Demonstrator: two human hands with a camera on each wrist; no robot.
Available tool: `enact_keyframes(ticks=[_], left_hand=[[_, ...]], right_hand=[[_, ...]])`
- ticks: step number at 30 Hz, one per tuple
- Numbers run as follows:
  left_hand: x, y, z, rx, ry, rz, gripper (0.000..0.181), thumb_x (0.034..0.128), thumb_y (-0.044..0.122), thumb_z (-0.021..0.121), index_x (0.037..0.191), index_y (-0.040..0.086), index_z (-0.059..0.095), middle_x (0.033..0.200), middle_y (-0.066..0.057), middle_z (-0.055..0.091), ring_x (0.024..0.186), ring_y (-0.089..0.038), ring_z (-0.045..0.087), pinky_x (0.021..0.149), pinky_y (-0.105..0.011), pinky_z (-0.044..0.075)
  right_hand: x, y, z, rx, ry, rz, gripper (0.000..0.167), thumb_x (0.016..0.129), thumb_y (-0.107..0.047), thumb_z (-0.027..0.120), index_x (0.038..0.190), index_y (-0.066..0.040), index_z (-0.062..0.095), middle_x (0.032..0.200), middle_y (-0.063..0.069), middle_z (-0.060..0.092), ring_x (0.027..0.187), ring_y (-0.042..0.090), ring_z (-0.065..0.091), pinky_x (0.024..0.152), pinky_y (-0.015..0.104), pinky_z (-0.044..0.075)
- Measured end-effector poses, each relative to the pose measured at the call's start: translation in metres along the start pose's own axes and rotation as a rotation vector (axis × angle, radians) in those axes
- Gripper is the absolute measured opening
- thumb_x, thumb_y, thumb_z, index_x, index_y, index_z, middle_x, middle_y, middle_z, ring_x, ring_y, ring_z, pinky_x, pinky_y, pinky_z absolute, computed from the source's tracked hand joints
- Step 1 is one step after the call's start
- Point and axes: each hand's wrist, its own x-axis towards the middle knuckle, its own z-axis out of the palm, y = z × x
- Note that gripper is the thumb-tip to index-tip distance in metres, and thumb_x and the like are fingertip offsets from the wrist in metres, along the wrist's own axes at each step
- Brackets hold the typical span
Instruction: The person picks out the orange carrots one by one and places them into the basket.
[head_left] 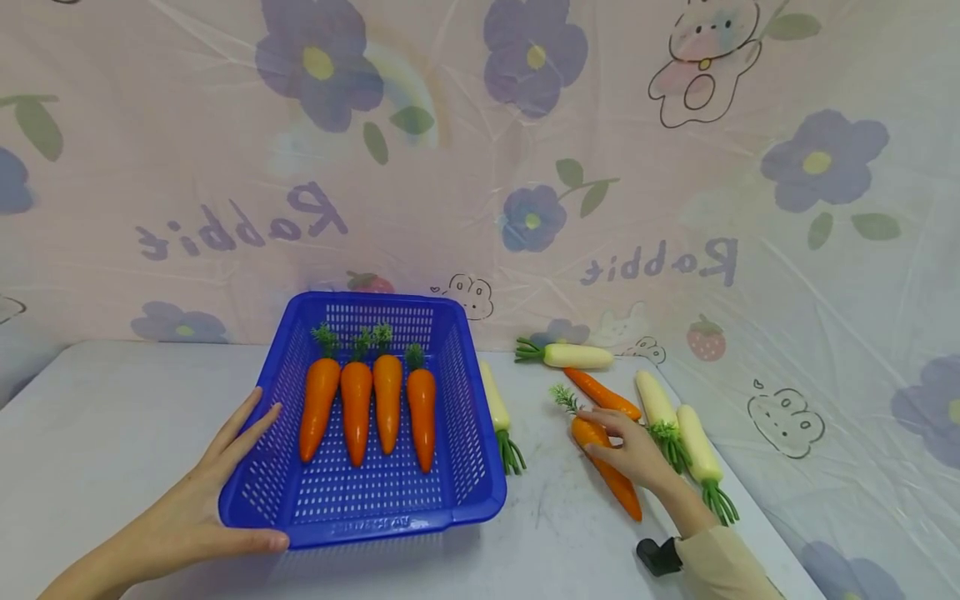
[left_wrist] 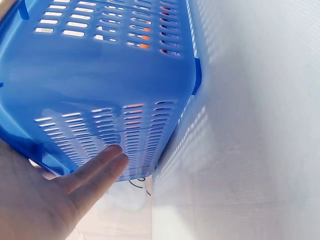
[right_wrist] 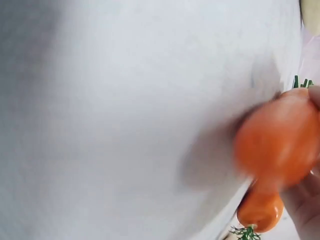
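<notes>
The right wrist view blurs the gripped carrot (right_wrist: 277, 142) and crops the right hand (right_wrist: 306, 204).

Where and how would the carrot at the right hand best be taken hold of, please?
Probably around the carrot just below its leafy top, from above on the right: it is thickest there, tapers toward its near tip, and slants with its flank facing right.

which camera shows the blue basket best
The head view: it shows nearly the whole blue basket from above, with its rim, slotted walls and four carrots inside. The left wrist view gives only part of the outside close up, cut off by the frame, beside the left hand. The right wrist view shows none of it.
</notes>
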Motion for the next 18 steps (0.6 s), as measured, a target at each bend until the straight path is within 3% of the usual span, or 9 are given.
enact_keyframes(ticks=[10, 18], left_hand=[[-0.0015, 0.0004, 0.0000, -0.008, 0.007, 0.017, 0.119, 0.0647, 0.028, 0.084, 0.155, 0.028, 0.007, 0.161, 0.004, -0.017, 0.135, -0.060, 0.012, 0.076, -0.083, 0.025], [-0.0011, 0.0023, -0.0009, -0.009, 0.009, 0.033, 0.118, 0.0652, 0.028, 0.084, 0.155, 0.028, 0.007, 0.161, 0.003, -0.016, 0.136, -0.060, 0.011, 0.076, -0.084, 0.025]], right_hand=[[0.0025, -0.0002, 0.0078, -0.022, 0.034, -0.043, 0.039, 0.086, -0.022, 0.072, 0.123, -0.013, 0.066, 0.132, 0.019, 0.056, 0.118, 0.039, 0.054, 0.083, 0.045, 0.055], [0.0051, -0.0074, 0.0099, 0.010, 0.072, -0.098, 0.039, 0.085, -0.021, 0.073, 0.122, -0.011, 0.067, 0.132, 0.021, 0.056, 0.115, 0.038, 0.057, 0.075, 0.029, 0.056]])
